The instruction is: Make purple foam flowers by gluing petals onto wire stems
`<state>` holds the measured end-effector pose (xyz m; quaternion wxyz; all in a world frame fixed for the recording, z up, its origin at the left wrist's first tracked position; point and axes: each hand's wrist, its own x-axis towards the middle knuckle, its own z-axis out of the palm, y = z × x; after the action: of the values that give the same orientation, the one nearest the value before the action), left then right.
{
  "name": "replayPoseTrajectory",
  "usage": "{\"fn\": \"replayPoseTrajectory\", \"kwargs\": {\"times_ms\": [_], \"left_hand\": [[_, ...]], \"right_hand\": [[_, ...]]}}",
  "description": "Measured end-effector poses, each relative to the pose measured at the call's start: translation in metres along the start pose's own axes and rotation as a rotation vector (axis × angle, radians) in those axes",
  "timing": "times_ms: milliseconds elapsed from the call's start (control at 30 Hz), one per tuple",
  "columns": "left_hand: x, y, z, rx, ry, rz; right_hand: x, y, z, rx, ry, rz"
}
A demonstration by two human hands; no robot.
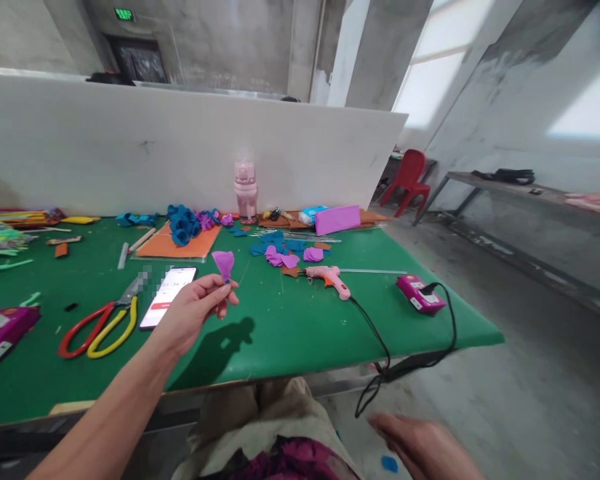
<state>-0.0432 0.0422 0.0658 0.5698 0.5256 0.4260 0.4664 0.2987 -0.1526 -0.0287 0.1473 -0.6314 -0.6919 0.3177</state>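
My left hand [196, 312] is raised over the green table [290, 327], its fingers pinched on the stem of a small purple felt flower [224, 263]. My right hand [420, 448] hangs low beside my lap at the bottom right, past the table's front edge; it is blurred, fingers stretched out, with nothing seen in it. A small blue felt scrap [389, 463] lies just under it. A pink glue gun [330, 276] lies on the table to the right of the flower. Purple and blue felt pieces [285, 252] are strewn behind it.
A phone [169, 295] and red-and-yellow scissors [103, 323] lie left of my left hand. An orange sheet with blue felt roses [184, 227], a pink bottle [245, 190] and a white partition [130, 147] stand behind. A pink power block [420, 294] and black cable [380, 347] lie at right.
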Motion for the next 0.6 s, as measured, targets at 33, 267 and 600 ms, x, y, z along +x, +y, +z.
{"fn": "replayPoseTrajectory", "kwargs": {"times_ms": [33,267,600], "left_hand": [[0.000,0.000,-0.001,0.006,0.001,0.001],[0.003,-0.004,0.007,-0.019,-0.010,-0.013],[0.006,-0.003,0.015,-0.022,-0.051,-0.024]], "right_hand": [[0.012,-0.022,-0.007,0.026,0.016,-0.084],[0.146,-0.097,-0.017,0.109,0.248,-0.325],[0.215,-0.109,0.000,-0.046,0.247,-0.358]]}}
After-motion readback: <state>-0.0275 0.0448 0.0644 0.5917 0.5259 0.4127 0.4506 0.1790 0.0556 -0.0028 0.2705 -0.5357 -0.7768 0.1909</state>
